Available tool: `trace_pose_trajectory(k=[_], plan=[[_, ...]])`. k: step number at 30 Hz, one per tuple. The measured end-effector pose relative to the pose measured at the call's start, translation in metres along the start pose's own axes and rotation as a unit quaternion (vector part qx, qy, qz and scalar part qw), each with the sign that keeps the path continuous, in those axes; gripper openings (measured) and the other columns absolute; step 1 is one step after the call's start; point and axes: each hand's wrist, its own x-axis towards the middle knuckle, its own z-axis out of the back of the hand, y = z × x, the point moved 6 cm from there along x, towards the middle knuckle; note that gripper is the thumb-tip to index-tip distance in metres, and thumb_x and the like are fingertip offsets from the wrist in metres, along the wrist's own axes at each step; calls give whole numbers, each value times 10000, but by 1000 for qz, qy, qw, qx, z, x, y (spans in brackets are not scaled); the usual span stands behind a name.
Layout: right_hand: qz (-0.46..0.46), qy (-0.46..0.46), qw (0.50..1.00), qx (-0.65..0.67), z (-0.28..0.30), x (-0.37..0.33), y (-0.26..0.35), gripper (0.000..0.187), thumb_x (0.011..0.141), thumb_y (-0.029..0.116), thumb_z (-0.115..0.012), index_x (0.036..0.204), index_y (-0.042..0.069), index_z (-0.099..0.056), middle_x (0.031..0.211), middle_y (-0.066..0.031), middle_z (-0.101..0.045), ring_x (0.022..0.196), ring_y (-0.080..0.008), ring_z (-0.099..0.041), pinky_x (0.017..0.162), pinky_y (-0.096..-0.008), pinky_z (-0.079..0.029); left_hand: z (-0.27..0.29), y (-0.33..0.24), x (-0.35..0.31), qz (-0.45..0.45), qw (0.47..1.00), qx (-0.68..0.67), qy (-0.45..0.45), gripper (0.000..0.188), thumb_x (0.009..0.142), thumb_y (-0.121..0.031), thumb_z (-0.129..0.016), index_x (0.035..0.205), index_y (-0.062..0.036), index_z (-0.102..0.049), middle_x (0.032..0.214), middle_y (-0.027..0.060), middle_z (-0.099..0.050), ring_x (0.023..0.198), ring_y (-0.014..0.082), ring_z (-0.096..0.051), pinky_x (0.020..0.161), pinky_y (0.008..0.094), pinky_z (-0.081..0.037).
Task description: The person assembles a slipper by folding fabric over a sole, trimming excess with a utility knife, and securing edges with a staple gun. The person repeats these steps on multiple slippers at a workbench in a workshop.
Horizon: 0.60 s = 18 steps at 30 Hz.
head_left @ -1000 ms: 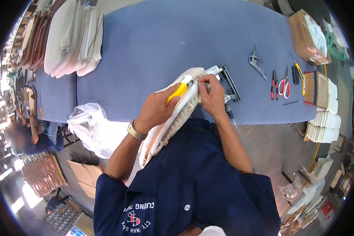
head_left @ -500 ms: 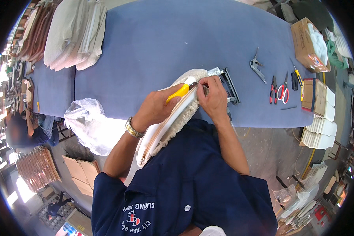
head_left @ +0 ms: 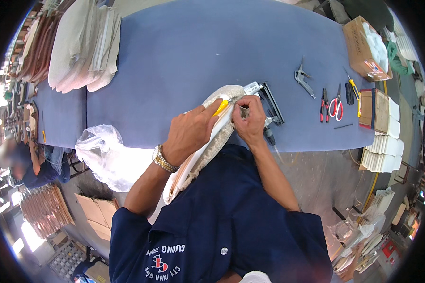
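Observation:
A cream fabric-covered cushion panel (head_left: 217, 128) stands on its edge, leaning against my body at the table's front. My left hand (head_left: 190, 130) is closed round a yellow utility knife (head_left: 221, 107), whose tip end lies at the panel's upper edge. Close beside that tip, my right hand (head_left: 250, 118) pinches a bit of the cover fabric at the panel's edge. Just beyond the right hand lies a black and silver staple gun (head_left: 271, 104), with a hose at its lower end.
Fabric-covered panels (head_left: 82, 47) are stacked at the far left of the blue table (head_left: 198, 47). A clear plastic bag (head_left: 101, 151) hangs at the front left. Right of me lie a grey metal hand tool (head_left: 304, 80), pliers (head_left: 324, 106), scissors (head_left: 336, 107) and a cardboard box (head_left: 356, 47).
The yellow knife has tilted and is now more covered by my left hand, which has shifted slightly. My right hand has drawn a little toward me, still pinching at the edge.

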Motion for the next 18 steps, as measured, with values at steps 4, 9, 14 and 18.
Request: trace_pose_trajectory(k=[4,9,14,18], plan=[[0,2,1000,1,1,2,0,126,852,4,-708,944,6,-621,947,-143,-636,854,-292,-661,771,-372,-542,2,-7,1,-6,1000,19,-9,442,1030,-267,-589,1455,-146,-570,892,112,-710,759,342,-698,615,458,-537],[-10,2,1000,7,1,0,-2,119,856,2,-707,937,3,-621,941,-138,-638,843,-278,-659,765,-362,-537,2,-10,3,-8,999,32,-8,442,1024,-260,-601,1449,-143,-575,879,112,-711,709,343,-693,576,448,-532],[-4,2,1000,6,-1,1,-3,141,850,1,-703,953,6,-608,943,-154,-628,854,-324,-659,764,-394,-544,-1,-10,4,-15,999,43,-10,439,1021,-261,-605,1441,-136,-574,862,125,-707,702,350,-695,578,455,-537],[-6,-1,1000,-8,-1,-1,-7,137,855,-1,-695,953,5,-600,937,-155,-623,854,-335,-650,758,-404,-535,-6,-5,11,-32,998,48,7,439,1024,-277,-597,1437,-130,-568,846,138,-706,703,362,-693,576,467,-534]])
